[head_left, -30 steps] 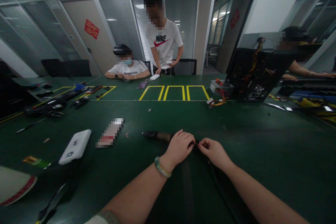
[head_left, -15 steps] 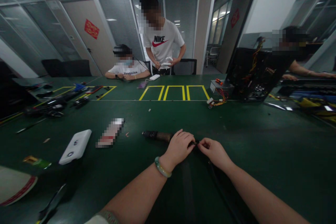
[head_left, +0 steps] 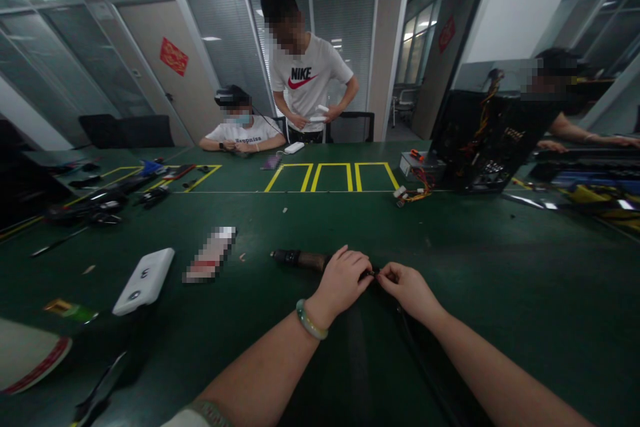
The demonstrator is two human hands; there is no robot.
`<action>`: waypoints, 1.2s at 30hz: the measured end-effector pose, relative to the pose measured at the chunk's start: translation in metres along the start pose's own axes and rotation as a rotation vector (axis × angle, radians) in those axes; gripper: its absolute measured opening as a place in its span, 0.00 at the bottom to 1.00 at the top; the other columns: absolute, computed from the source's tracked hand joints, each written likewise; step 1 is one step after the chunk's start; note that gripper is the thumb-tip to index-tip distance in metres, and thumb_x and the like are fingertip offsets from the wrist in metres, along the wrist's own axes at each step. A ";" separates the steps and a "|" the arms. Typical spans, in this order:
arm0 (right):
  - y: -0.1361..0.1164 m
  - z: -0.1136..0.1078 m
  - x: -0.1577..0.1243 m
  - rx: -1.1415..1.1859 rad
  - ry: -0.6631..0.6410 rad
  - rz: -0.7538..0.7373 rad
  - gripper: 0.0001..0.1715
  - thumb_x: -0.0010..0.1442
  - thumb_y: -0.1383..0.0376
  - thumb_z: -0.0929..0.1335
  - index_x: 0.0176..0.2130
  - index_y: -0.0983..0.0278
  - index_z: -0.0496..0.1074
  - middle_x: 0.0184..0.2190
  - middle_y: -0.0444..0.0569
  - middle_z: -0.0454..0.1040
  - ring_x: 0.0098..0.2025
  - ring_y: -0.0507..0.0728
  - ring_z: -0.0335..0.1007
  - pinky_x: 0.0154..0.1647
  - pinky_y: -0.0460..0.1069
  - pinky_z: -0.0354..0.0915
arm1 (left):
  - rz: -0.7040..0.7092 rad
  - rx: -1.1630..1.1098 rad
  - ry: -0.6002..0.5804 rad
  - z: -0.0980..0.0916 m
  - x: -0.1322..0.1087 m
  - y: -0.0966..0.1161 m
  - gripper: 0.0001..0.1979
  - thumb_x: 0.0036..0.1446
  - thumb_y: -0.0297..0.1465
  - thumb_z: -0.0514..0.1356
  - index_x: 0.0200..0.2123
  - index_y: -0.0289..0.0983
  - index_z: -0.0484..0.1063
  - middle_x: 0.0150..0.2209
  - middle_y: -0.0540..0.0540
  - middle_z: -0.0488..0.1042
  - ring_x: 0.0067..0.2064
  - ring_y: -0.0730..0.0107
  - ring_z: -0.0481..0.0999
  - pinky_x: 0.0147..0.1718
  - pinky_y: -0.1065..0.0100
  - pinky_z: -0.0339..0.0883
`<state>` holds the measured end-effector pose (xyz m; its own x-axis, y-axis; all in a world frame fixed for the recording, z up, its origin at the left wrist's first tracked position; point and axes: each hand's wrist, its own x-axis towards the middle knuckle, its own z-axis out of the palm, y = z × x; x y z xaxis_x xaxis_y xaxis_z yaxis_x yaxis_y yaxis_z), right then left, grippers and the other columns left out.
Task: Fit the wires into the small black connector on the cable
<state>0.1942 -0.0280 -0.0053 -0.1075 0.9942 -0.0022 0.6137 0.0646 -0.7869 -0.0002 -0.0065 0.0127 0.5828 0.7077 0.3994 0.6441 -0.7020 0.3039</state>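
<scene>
On the green table (head_left: 480,320), my left hand (head_left: 345,275) is wrapped over a black and brown rod-shaped tool (head_left: 300,259) whose narrow tip points left. Just to the right, my right hand (head_left: 409,288) has thumb and forefinger pinched on the black piece at the tool's other end. A small dark gap with a bit of metal shows between my two hands. From beneath the right hand a thick black cable (head_left: 420,353) runs down toward the table's near edge. My fingers hide most of the joint between tool and cable.
A pixelated phone-like slab (head_left: 210,257), a white flat device (head_left: 144,281) and a paper cup (head_left: 30,353) are at left. An open computer case (head_left: 480,147) and a power supply (head_left: 420,168) stand at back right. Across the table are a standing person (head_left: 310,73) and two others.
My hands and the tool stay almost still. Across the table, the standing person has shifted slightly, with the head moving a little to the left.
</scene>
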 end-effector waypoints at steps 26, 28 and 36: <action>0.001 0.000 0.001 -0.003 -0.009 -0.014 0.12 0.60 0.57 0.66 0.32 0.61 0.75 0.27 0.43 0.77 0.29 0.54 0.74 0.28 0.45 0.61 | -0.001 -0.001 0.005 0.000 0.001 -0.001 0.05 0.58 0.28 0.62 0.38 0.41 0.70 0.45 0.51 0.74 0.50 0.67 0.71 0.62 0.57 0.50; 0.001 0.000 0.001 -0.003 -0.011 -0.011 0.12 0.60 0.57 0.66 0.32 0.61 0.75 0.27 0.43 0.77 0.28 0.54 0.73 0.27 0.45 0.61 | 0.001 -0.001 0.005 0.000 0.000 0.000 0.05 0.58 0.28 0.62 0.39 0.41 0.70 0.45 0.51 0.74 0.50 0.67 0.71 0.62 0.57 0.50; 0.003 0.000 0.001 0.014 -0.007 -0.008 0.12 0.59 0.57 0.66 0.32 0.61 0.75 0.26 0.43 0.77 0.28 0.54 0.73 0.26 0.45 0.61 | 0.004 -0.017 0.019 0.002 0.000 -0.001 0.04 0.59 0.28 0.61 0.39 0.40 0.70 0.46 0.49 0.74 0.51 0.65 0.71 0.62 0.55 0.50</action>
<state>0.1957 -0.0269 -0.0082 -0.1177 0.9930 -0.0006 0.6021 0.0709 -0.7952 -0.0001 -0.0053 0.0106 0.5756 0.7033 0.4172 0.6332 -0.7062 0.3167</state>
